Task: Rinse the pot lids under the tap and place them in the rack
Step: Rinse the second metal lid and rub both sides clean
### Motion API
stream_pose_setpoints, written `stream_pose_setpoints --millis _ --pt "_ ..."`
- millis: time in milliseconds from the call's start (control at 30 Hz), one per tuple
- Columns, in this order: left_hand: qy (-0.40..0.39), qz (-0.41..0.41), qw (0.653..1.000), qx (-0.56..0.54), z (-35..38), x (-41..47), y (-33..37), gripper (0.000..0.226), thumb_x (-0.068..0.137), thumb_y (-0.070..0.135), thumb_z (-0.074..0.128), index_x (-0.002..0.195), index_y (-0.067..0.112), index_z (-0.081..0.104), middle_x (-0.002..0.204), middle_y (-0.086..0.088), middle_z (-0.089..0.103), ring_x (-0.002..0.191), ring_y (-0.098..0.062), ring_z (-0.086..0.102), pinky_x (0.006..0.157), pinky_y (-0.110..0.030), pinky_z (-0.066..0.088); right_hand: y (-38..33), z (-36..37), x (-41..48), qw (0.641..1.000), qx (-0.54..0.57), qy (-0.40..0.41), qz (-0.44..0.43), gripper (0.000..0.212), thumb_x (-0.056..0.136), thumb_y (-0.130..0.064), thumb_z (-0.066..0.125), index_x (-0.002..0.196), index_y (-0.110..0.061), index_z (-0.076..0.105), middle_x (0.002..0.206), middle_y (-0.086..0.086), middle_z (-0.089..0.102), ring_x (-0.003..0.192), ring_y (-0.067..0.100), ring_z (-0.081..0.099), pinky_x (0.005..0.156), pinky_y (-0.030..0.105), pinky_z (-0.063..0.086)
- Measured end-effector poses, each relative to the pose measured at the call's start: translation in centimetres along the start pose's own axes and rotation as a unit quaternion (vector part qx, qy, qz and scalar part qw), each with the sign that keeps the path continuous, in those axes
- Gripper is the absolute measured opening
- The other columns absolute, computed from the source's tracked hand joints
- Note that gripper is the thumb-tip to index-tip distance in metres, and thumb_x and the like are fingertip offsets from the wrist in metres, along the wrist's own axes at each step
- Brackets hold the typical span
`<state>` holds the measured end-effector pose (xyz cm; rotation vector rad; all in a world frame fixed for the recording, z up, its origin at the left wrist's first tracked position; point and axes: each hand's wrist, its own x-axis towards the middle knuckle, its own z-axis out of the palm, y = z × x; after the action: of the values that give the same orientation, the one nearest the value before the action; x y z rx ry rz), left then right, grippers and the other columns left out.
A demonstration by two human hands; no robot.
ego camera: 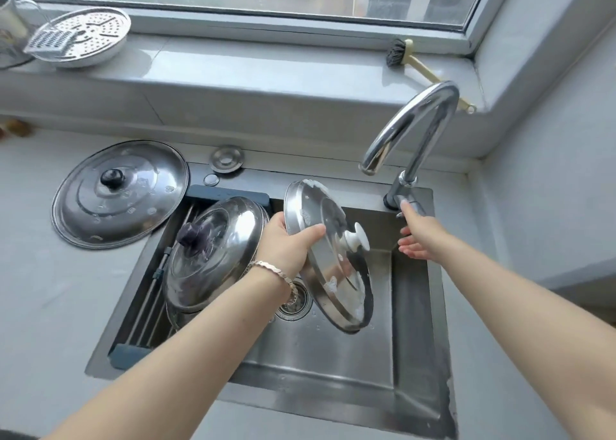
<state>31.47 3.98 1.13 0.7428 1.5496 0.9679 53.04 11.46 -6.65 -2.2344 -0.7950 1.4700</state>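
Gripping lid (333, 266) w/ L hand (286, 244) over steel sink (316, 356), R hand (420, 236) spread-fingered at tap (410, 129), grey counter (43, 289)

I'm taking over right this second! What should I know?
Left grip holds the rim of the soapy round steel lid with the white knob, tilted over the steel sink.
Right grip open, fingertip on the chrome tap lever; no water visible.
Done: domed steel lid with the dark knob lies on the sink rack.
Left: rinse and rack the held lid, then the large flat steel lid with the black knob on the counter.
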Motion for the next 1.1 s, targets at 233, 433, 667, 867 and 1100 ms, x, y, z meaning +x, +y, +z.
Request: stream_pose_setpoints --millis 233,433,667,867,1100 --pt "0.022 -0.002 1.0 0.004 0.7 -0.1 -0.4 0.017 0.078 0.008 0.069 0.081 0.017 0.055 0.081 -0.005 0.065 0.07 -0.021 0.064 0.074 -0.038 0.055 -0.6 -0.2 0.7 0.997 0.019 -0.075 -0.015 0.035 0.093 -0.034 0.043 0.097 -0.001 0.051 0.077 0.012 0.055 0.063 0.022 0.057 0.056 0.026 0.048" --pt "0.023 0.008 1.0 0.007 0.3 0.2 -0.5 0.016 0.078 0.007 0.069 0.084 0.017 0.057 0.084 -0.006 0.067 0.076 -0.023 0.065 0.077 -0.041 0.055 -0.2 0.3 1.1 0.998 0.031 -0.037 -0.032 0.029 0.093 -0.03 0.043 0.078 -0.005 0.05 0.07 0.006 0.052 0.057 0.015 0.051 0.052 0.022 0.045" --pt "0.016 0.006 1.0 0.009 0.0 0.3 -0.5 0.017 0.078 0.006 0.069 0.08 0.017 0.055 0.081 -0.006 0.066 0.074 -0.023 0.064 0.078 -0.041 0.055 0.4 0.3 1.6 0.999 0.032 -0.022 -0.037 0.03 0.094 -0.028 0.04 0.074 -0.007 0.048 0.069 0.005 0.051 0.056 0.014 0.049 0.053 0.022 0.045" --pt "0.004 0.007 1.0 0.01 -0.4 0.9 -0.5 0.017 0.078 0.005 0.069 0.083 0.015 0.056 0.081 -0.006 0.066 0.071 -0.02 0.064 0.071 -0.035 0.055 0.8 0.3 2.1 0.999 0.025 -0.023 -0.042 0.031 0.095 -0.029 0.039 0.072 -0.009 0.048 0.068 0.005 0.05 0.055 0.015 0.051 0.048 0.02 0.046" --pt "-0.012 -0.008 1.0 0.023 -0.3 1.5 -0.5 0.017 0.079 0.008 0.068 0.092 0.01 0.058 0.089 -0.012 0.067 0.076 -0.025 0.065 0.076 -0.04 0.055 0.7 0.3 2.1 0.999 0.032 -0.02 -0.034 0.032 0.095 -0.03 0.037 0.082 -0.005 0.052 0.071 0.007 0.052 0.057 0.019 0.054 0.054 0.024 0.048"
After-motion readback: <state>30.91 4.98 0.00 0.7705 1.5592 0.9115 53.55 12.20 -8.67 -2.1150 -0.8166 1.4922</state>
